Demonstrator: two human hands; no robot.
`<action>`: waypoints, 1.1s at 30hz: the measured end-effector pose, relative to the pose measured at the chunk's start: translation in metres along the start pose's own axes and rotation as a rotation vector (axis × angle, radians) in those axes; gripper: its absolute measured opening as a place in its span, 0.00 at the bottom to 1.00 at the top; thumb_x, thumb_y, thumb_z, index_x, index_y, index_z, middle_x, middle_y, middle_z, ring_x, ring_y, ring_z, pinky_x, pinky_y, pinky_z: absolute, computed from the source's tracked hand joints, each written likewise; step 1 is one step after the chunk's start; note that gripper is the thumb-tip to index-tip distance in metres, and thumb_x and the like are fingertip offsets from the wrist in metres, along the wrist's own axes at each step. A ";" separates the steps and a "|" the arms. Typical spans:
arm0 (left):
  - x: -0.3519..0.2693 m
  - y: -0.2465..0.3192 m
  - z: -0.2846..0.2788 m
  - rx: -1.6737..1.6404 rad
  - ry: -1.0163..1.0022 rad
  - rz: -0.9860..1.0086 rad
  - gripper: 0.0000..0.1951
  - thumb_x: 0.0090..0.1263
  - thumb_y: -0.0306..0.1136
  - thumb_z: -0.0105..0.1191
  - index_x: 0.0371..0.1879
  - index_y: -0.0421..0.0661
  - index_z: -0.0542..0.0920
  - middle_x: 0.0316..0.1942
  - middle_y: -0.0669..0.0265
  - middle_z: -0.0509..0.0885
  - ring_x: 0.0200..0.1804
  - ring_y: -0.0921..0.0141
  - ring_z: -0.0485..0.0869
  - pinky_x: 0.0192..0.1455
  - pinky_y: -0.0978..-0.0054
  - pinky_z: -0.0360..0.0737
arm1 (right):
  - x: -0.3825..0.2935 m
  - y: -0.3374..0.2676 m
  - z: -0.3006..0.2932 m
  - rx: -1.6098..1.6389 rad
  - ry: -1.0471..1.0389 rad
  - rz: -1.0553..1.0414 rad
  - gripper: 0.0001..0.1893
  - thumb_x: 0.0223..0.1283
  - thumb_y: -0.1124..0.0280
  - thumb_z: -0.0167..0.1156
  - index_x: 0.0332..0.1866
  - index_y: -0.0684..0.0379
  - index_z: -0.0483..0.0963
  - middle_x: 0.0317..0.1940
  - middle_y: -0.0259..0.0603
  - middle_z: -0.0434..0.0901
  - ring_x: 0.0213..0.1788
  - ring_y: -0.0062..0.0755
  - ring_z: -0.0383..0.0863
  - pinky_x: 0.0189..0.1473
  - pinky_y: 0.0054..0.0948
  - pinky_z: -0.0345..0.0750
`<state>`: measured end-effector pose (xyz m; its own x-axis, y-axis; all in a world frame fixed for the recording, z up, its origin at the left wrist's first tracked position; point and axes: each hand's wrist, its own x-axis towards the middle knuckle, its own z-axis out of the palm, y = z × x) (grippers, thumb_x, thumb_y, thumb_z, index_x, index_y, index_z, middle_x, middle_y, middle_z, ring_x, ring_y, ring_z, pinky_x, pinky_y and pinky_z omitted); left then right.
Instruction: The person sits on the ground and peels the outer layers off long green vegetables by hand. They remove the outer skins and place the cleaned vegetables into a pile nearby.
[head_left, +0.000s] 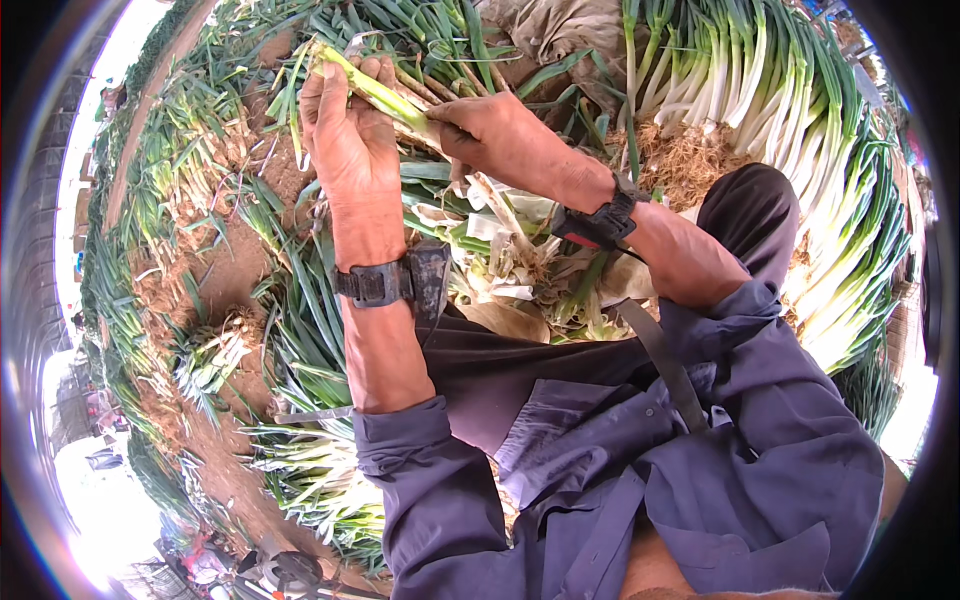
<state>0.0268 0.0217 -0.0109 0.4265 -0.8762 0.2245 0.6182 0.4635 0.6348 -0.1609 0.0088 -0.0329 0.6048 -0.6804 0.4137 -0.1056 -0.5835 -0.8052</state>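
Observation:
A green onion stalk (379, 94) slants between my two hands, its upper layers green to yellowish. My left hand (352, 124), palm up, grips it near its upper end, where thin torn leaf strips (291, 97) hang down. My right hand (491, 135) pinches the stalk lower down between thumb and fingers. The stalk's lower end is partly hidden by my right hand. Beneath the hands lies a heap of peeled skins and trimmed leaves (510, 262).
Trimmed green onions with white shanks (742, 82) are stacked along the right, roots (682, 165) inward. Untrimmed bunches (307, 277) lie left of my left forearm, near bare soil (232, 270). More white-shanked onions (330, 480) lie at lower left. A crumpled cloth or sack (559, 30) is ahead.

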 end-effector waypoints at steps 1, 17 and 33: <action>0.000 0.000 0.000 -0.009 0.007 -0.010 0.08 0.80 0.27 0.61 0.51 0.41 0.80 0.45 0.57 0.86 0.50 0.60 0.88 0.68 0.45 0.86 | 0.000 0.000 -0.001 0.011 -0.008 0.031 0.11 0.74 0.70 0.60 0.46 0.70 0.82 0.27 0.53 0.86 0.28 0.38 0.92 0.37 0.37 0.86; -0.004 0.002 0.003 -0.257 -0.216 -0.162 0.15 0.83 0.34 0.57 0.58 0.35 0.77 0.46 0.57 0.85 0.50 0.61 0.86 0.79 0.46 0.73 | 0.005 -0.007 -0.020 0.418 -0.148 0.360 0.13 0.75 0.68 0.62 0.45 0.71 0.81 0.23 0.37 0.84 0.21 0.20 0.83 0.26 0.23 0.79; -0.007 0.004 0.013 0.016 -0.167 -0.066 0.12 0.76 0.30 0.65 0.55 0.44 0.82 0.43 0.65 0.86 0.51 0.64 0.85 0.66 0.54 0.80 | 0.006 0.004 0.008 0.875 0.117 0.457 0.13 0.73 0.68 0.66 0.40 0.71 0.83 0.21 0.38 0.82 0.20 0.21 0.79 0.24 0.24 0.74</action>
<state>0.0180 0.0286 -0.0003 0.2688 -0.9149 0.3010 0.6303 0.4034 0.6633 -0.1514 0.0055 -0.0372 0.5649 -0.8251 -0.0129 0.3392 0.2464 -0.9079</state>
